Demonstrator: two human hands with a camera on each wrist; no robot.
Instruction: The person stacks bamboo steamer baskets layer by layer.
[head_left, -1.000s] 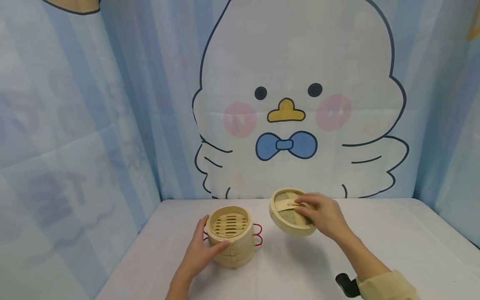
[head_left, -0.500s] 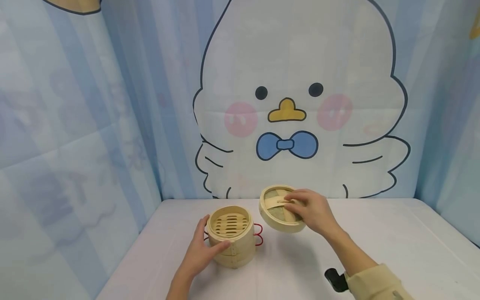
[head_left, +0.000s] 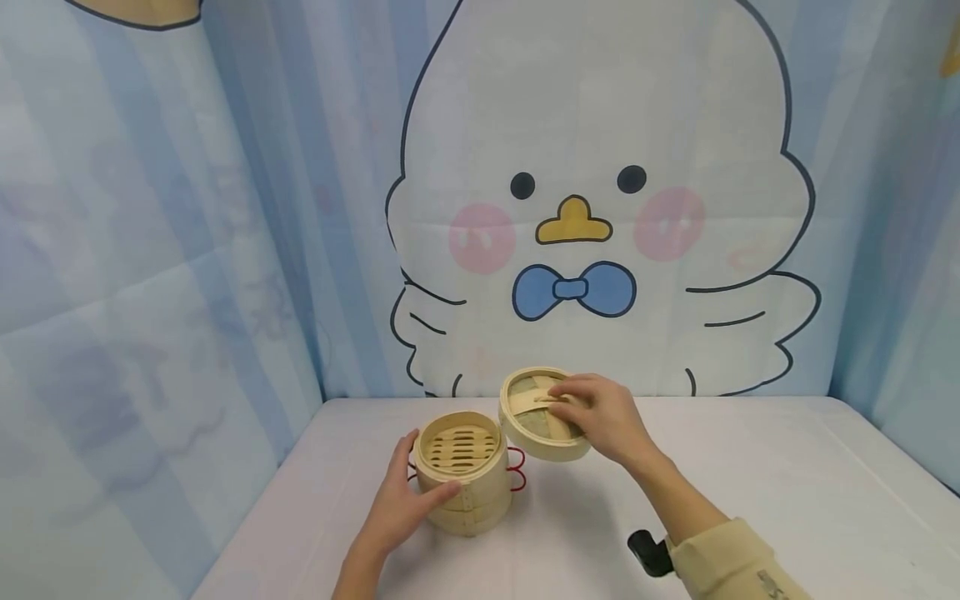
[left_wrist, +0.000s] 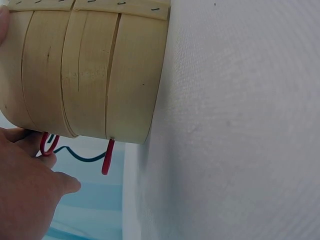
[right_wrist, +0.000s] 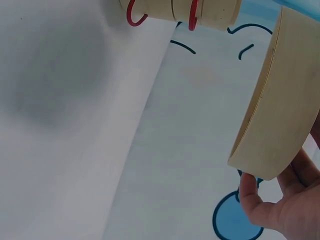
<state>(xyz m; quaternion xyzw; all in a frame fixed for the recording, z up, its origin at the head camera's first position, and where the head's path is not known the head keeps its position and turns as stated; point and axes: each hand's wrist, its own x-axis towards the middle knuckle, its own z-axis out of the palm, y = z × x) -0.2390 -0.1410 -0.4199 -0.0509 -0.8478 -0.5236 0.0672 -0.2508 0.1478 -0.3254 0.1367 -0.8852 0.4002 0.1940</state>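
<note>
A round bamboo steamer (head_left: 476, 502) of stacked tiers stands on the white table, its slatted top tier uncovered. My left hand (head_left: 401, 507) holds its upper part from the left, thumb at the front, fingers round the back. In the left wrist view that hand (left_wrist: 30, 185) is beside the red loops on the steamer's wall (left_wrist: 85, 75). Up in the air, just right of the steamer's top, the woven steamer lid (head_left: 546, 450) hangs tilted. My right hand (head_left: 603, 418) pinches the strap handle on it. The right wrist view shows the lid (right_wrist: 285, 95) apart from the steamer (right_wrist: 215, 12).
Red loop handles (head_left: 517, 469) stick out from the steamer's right side. White cloth covers the table (head_left: 787, 500). A curtain (head_left: 570, 350) with a cartoon bird hangs behind the table's back edge. Something black (head_left: 649, 553) is attached at the right wrist.
The right hand has carried the lid leftward and slightly up, bringing it close to the steamer's top. My left hand and the steamer have stayed in place.
</note>
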